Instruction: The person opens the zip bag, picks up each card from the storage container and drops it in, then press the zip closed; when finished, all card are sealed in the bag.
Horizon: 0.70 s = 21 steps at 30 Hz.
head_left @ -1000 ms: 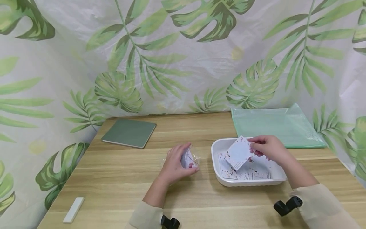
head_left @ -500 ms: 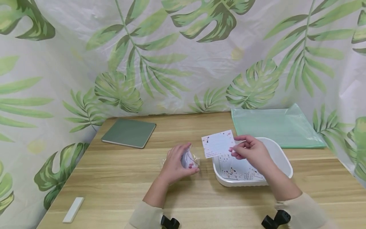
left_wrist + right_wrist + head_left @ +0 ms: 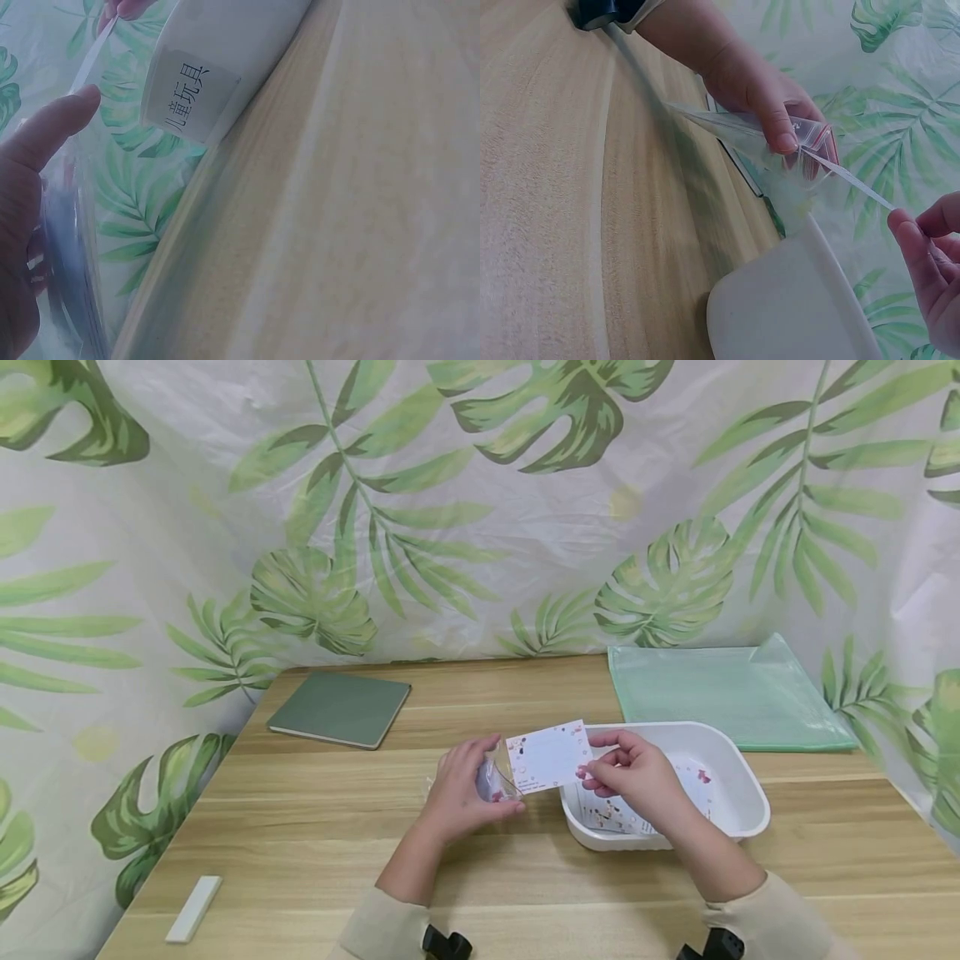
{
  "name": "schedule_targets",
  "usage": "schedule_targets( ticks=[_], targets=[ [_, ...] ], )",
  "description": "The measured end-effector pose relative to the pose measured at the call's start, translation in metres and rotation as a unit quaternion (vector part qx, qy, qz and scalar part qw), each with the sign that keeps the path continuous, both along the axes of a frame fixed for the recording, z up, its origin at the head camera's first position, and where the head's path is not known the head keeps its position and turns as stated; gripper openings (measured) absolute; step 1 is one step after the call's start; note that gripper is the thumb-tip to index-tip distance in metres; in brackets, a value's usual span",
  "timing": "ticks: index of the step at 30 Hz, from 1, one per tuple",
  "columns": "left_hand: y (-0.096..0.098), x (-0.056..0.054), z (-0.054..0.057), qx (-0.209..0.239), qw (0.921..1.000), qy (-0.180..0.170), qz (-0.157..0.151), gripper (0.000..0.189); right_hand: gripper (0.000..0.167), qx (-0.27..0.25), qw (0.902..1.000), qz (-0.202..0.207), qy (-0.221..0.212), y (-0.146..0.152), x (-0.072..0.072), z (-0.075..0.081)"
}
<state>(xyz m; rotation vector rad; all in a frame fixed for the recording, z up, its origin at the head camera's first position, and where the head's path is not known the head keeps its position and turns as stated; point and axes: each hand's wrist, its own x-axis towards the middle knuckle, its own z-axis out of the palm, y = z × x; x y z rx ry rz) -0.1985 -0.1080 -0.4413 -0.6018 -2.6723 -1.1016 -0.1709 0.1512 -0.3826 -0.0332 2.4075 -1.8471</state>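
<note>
My left hand (image 3: 459, 789) holds a clear zip bag (image 3: 739, 127), its fingers and thumb curled around it, with its mouth facing right. Inside the bag in the left wrist view show bluish, thin flat items, partly hidden by the hand. A small white card (image 3: 550, 758) with a printed floral border is pinched at its right end by my right hand (image 3: 633, 777). The card's left end sits right at the bag's mouth, beside my left thumb. Under my right forearm stands a white plastic bin (image 3: 752, 806) with printed sheets (image 3: 611, 817) lying in it.
A dark green notebook (image 3: 341, 708) lies at the back left of the wooden table. Behind the bin is a pale green mesh pouch (image 3: 735, 702). A short white strip (image 3: 193, 910) lies near the front left. A leaf-patterned curtain (image 3: 525, 552) hangs close behind the table.
My right hand has carried the card left from above the bin to the bag's mouth, turning it lengthwise on the way. My left hand and the bag have stayed in place.
</note>
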Motion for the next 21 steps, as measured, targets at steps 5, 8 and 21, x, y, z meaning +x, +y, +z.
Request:
schedule_targets(
  ticks=[5, 8, 21],
  targets=[
    [0.000, 0.000, -0.001, -0.008, 0.9999, 0.014, -0.006, 0.099, 0.039, 0.019, 0.9998, 0.003, -0.003, 0.000, 0.001, 0.002],
    [0.000, 0.000, -0.001, -0.012, 0.9996, 0.021, -0.015, 0.099, 0.039, 0.025, 0.9996, 0.008, -0.008, -0.002, -0.001, 0.002],
    [-0.002, 0.000, -0.001, -0.012, 0.9994, 0.028, -0.016, 0.104, 0.037, 0.085, 0.9962, 0.021, -0.005, -0.009, -0.008, 0.016]
  ],
)
